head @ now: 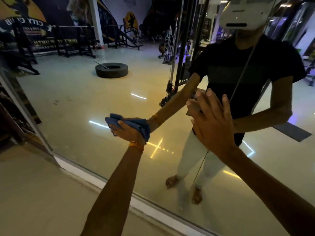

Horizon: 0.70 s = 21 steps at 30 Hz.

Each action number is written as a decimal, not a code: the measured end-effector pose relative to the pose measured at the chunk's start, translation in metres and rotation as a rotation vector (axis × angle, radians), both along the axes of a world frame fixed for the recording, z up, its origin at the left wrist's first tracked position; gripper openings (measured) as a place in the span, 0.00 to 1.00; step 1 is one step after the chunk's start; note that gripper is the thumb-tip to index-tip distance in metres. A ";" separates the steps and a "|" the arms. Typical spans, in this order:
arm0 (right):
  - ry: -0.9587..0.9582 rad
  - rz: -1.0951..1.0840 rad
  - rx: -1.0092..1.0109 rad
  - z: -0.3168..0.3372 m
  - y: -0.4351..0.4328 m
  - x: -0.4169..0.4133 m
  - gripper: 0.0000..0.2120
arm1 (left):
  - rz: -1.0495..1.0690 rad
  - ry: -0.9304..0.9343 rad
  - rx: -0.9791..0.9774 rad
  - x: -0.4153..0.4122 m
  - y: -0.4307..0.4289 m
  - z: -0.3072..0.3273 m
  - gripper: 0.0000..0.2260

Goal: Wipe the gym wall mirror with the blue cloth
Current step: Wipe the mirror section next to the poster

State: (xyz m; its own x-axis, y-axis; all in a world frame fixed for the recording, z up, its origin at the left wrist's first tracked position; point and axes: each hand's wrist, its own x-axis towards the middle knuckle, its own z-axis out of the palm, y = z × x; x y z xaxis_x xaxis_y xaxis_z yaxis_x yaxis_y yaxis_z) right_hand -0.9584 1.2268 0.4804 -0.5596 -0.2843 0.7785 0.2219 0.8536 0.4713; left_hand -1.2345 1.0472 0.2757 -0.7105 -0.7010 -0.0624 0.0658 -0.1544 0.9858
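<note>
Left hand (128, 132) is flat on the gym wall mirror (76, 99) with the blue cloth (114, 117) sandwiched between palm and glass. Fingers lie nearly straight over the cloth, pressing rather than clenching. Thumb is hidden behind the fabric, so I can't tell what it's doing. The cloth is bunched and folded. One wad pokes out past the fingertips, and another fold spills over the thumb side near the wrist. Orange band (136, 145) on that wrist.

Right hand (214, 124) is higher and off to the right, well apart from the cloth. Fingers are straight and spread, tips at the glass and meeting their own reflection, holding nothing.

Cloth position is the lower-middle of the pane, above the white bottom frame strip (119, 189) and right of the mirror's left edge. Pale tiled floor (34, 193) runs up to that strip.

In the reflection, the person is in a dark T-shirt and light trousers, barefoot, with a white headset (242, 14) on. A large tyre (111, 70) lies flat on the floor behind with a rod resting across it. Black racks and benches stand along the back wall, with a cable machine upright beside the person's reflection. Ceiling-light streaks show on the reflected floor.
</note>
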 end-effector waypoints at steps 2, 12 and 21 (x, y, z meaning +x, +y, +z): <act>-0.024 -0.031 0.003 -0.003 0.001 0.000 0.26 | -0.125 0.045 0.146 0.073 0.008 0.056 0.27; 0.037 -0.007 0.035 0.009 -0.022 -0.034 0.25 | -0.316 0.367 -0.097 0.070 -0.031 0.091 0.37; 0.070 -0.076 0.069 0.014 -0.030 -0.043 0.25 | -0.529 0.707 -0.555 0.151 0.019 0.113 0.27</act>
